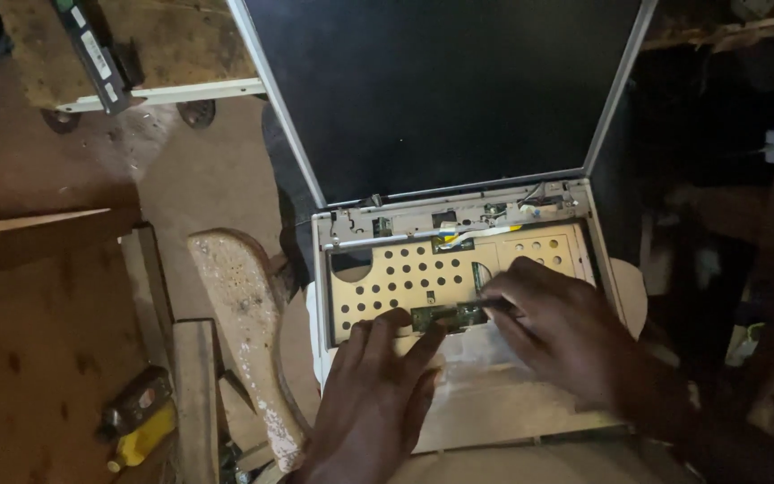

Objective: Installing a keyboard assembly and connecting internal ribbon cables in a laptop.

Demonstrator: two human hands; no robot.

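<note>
An open laptop (pixel 459 260) lies before me with its keyboard removed, baring a pale perforated metal tray (pixel 387 278). Its dark screen (pixel 441 90) leans back. My left hand (pixel 378 394) rests flat on the palm rest, fingertips touching a small green circuit strip (pixel 448 315) at the tray's front edge. My right hand (pixel 557 327) comes in from the right, fingers pinched on a thin dark tool or connector (pixel 494 303) at that strip; which of the two it is I cannot tell. A flat ribbon cable (pixel 468 235) lies near the hinge.
The laptop sits on a small round wooden stool (pixel 624 291). A worn sandal sole (pixel 244 323) lies on the floor at left. A yellow and black object (pixel 141 421) sits low left beside wooden planks (pixel 194 385). A long dark strip (pixel 91 54) rests on a bench, upper left.
</note>
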